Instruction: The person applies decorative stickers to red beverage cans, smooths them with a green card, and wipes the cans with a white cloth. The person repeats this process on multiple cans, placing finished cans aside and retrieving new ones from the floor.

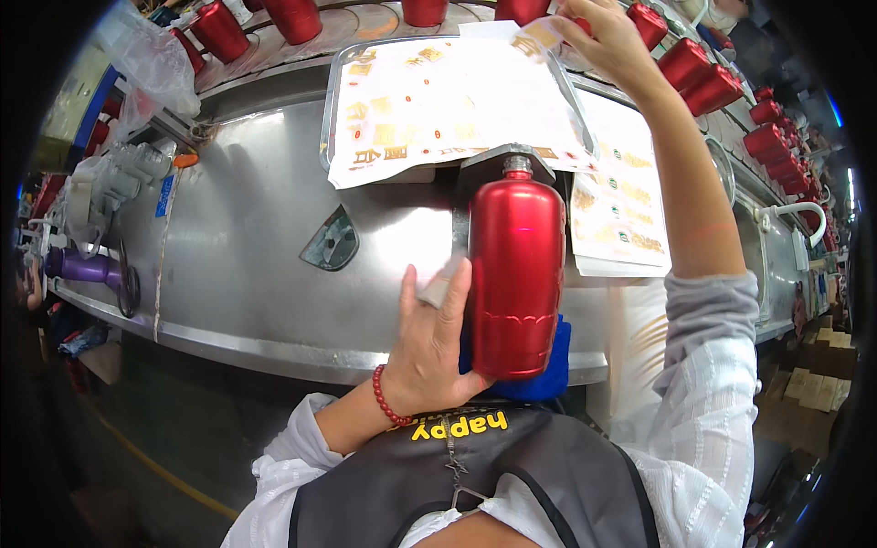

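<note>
A glossy red bottle (517,274) lies in front of me, its clear threaded neck pointing away into a dark grey rest (498,160). My left hand (427,352) is beside the bottle's near left side, its thumb at the base. A small pale grey flat piece (437,290) is held between its fingers; its kind is unclear. My right hand (603,46) is stretched to the far right, pinching a clear decal film (541,35) with gold print over a metal tray (326,119). White decal sheets (411,105) with gold and red prints cover the tray.
Another stack of printed sheets (621,196) lies right of the bottle, and a blue cloth (548,370) under its near end. A dark flat curved piece (331,239) rests on the steel table (247,247). Red bottles (219,32) line a conveyor (352,20) behind. A purple bottle (82,267) is far left.
</note>
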A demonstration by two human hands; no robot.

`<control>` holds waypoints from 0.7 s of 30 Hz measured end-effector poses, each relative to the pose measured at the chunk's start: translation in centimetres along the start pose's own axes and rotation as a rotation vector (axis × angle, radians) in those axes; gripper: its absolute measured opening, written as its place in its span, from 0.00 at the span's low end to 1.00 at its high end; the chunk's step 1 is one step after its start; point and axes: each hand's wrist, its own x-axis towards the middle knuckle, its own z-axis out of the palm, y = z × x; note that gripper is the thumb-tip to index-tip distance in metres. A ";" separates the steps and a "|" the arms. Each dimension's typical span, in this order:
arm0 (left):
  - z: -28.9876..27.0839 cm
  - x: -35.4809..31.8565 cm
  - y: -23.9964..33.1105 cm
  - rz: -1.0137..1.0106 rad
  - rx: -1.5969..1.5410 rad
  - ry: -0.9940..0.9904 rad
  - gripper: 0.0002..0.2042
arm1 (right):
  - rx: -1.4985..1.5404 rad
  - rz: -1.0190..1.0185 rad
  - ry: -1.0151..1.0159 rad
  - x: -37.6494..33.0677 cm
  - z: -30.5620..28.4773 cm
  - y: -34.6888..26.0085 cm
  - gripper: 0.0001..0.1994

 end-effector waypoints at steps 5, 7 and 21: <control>-0.5 1.2 1.5 0.054 0.117 0.033 0.57 | 0.051 -0.153 -0.043 -4.2 -6.8 -6.0 0.10; -0.3 0.6 0.7 0.039 0.073 -0.007 0.57 | 0.068 -0.129 -0.121 -5.7 -9.0 -7.8 0.13; 0.6 0.5 0.5 -0.008 0.066 0.010 0.59 | 0.269 0.138 -0.200 -11.7 -11.3 -1.2 0.13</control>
